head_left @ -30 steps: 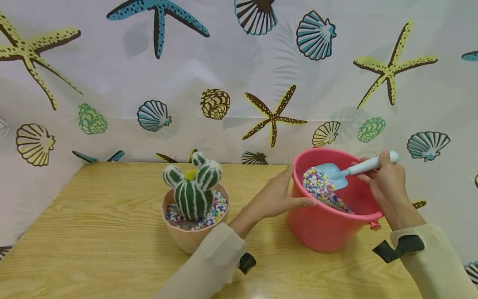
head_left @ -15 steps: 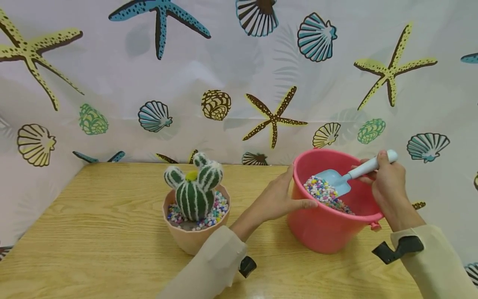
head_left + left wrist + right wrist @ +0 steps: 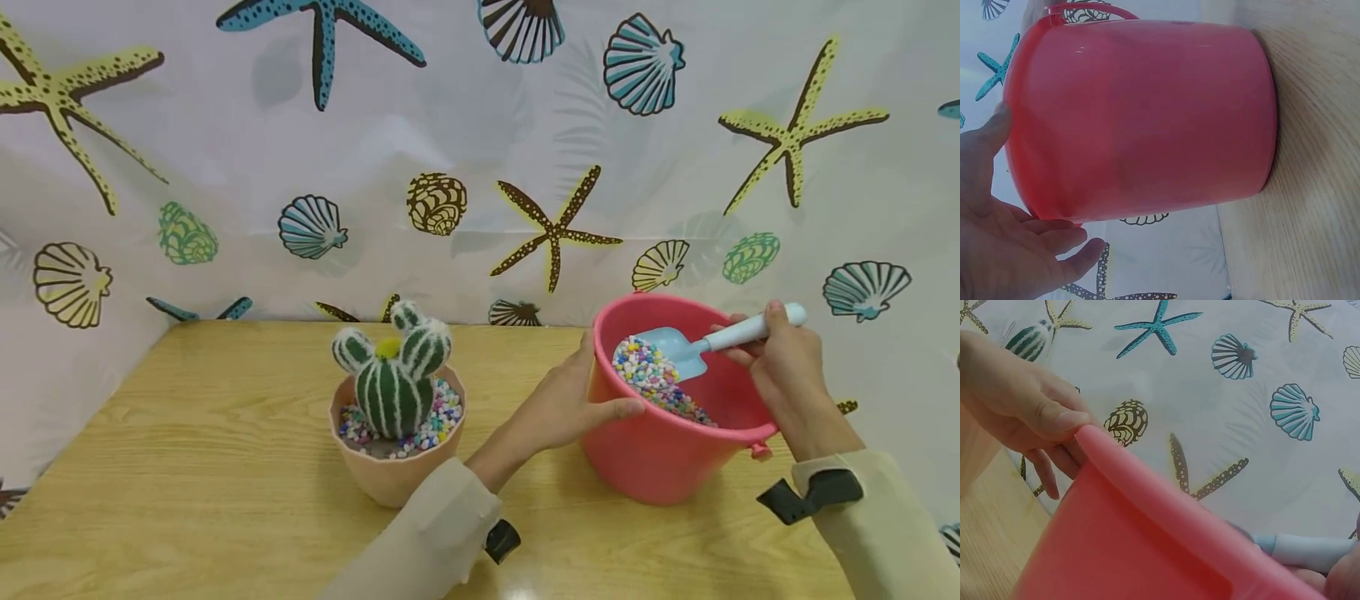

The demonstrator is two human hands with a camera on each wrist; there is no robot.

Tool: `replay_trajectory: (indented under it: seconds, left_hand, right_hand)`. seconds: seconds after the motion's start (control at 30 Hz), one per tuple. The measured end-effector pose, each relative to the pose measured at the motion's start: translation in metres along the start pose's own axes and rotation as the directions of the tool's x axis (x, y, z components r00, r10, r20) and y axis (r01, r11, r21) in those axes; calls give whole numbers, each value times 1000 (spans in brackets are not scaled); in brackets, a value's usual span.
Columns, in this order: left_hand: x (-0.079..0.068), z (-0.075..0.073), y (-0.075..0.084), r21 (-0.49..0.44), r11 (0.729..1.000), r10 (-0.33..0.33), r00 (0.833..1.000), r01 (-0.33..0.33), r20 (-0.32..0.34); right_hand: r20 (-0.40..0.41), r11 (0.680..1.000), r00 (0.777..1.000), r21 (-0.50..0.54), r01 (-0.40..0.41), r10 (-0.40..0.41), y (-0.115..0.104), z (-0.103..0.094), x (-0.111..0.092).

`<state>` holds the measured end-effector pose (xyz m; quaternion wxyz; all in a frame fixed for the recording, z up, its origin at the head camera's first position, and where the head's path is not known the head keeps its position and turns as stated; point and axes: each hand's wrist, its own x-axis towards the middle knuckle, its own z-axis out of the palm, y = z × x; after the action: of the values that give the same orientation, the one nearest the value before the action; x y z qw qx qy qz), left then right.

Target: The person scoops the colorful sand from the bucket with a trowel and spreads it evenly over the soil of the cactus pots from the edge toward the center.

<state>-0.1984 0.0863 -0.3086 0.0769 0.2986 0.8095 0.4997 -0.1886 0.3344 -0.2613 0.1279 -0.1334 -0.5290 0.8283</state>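
Note:
In the head view a pink bucket (image 3: pixel 660 467) stands on the table at right, with a heap of small multicoloured pebbles (image 3: pixel 647 367) against its inner left side. My left hand (image 3: pixel 558 404) holds the bucket's left rim, thumb at the front and fingers round the far side; the left wrist view shows this hand (image 3: pixel 1007 244) at the rim too. My right hand (image 3: pixel 789 358) grips the handle of a light-blue hand trowel (image 3: pixel 675 348). The trowel's blade is inside the bucket, beside the heap, its lower edge near the pebbles. Whether it touches them is hard to tell.
A knitted cactus (image 3: pixel 393 400) sits in a peach pot (image 3: pixel 390 479) left of the bucket, with similar pebbles round its base. The wooden table (image 3: pixel 210 450) ends at a cloth backdrop (image 3: pixel 450 108) printed with shells and starfish.
The trowel blade dipped a little towards the near side half a second ago, then came back up. My left hand keeps its place on the bucket rim. The head view has shifted slightly.

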Motion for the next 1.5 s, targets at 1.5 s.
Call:
replay_trajectory:
  seconds: [1.5]
  left_hand:
    - [-43,-34,-3,221,975,19,1000,-15,-17]
  right_hand:
    - [-32,924,998,379,-37,53,2,9,-19]
